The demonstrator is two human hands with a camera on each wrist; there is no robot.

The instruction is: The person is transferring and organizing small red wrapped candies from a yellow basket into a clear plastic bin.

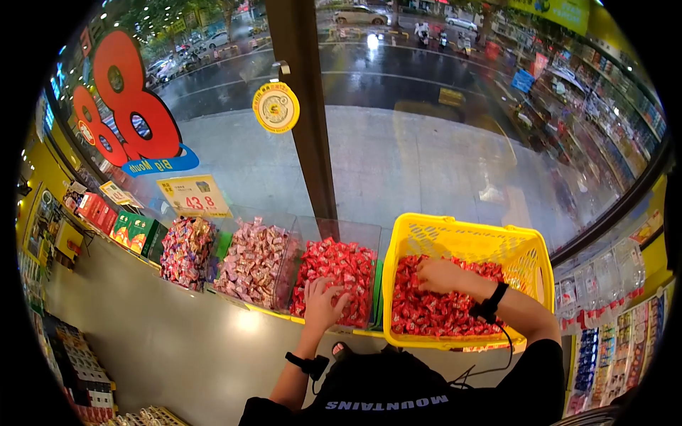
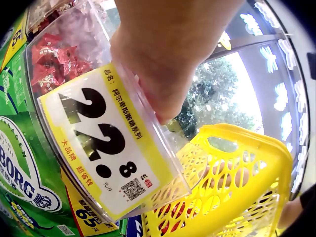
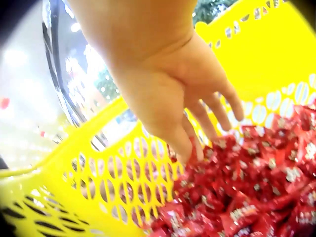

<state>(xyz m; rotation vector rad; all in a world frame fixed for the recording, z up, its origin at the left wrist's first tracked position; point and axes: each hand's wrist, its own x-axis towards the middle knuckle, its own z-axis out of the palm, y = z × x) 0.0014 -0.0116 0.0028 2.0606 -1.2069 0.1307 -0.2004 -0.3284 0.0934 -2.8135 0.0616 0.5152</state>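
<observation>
Red-wrapped candies (image 1: 335, 264) fill a clear bin by the window. My left hand (image 1: 320, 304) rests on its front edge, fingers spread over the candies. In the left wrist view that hand (image 2: 158, 64) is behind a price sign (image 2: 106, 143), its fingertips hidden. To the right, a yellow basket (image 1: 469, 238) holds many red candies (image 1: 440, 312). My right hand (image 1: 439, 275) is inside the basket at the candies. The right wrist view shows this hand (image 3: 182, 94) with fingers loosely extended and the thumb touching the red candies (image 3: 237, 197) beside the perforated wall.
Bins of pink candies (image 1: 252, 263) and mixed candies (image 1: 187, 252) stand left of the red ones, then green boxes (image 1: 135, 231). A window post (image 1: 305, 121) rises behind. Clear plastic containers (image 1: 604, 277) stand right of the basket.
</observation>
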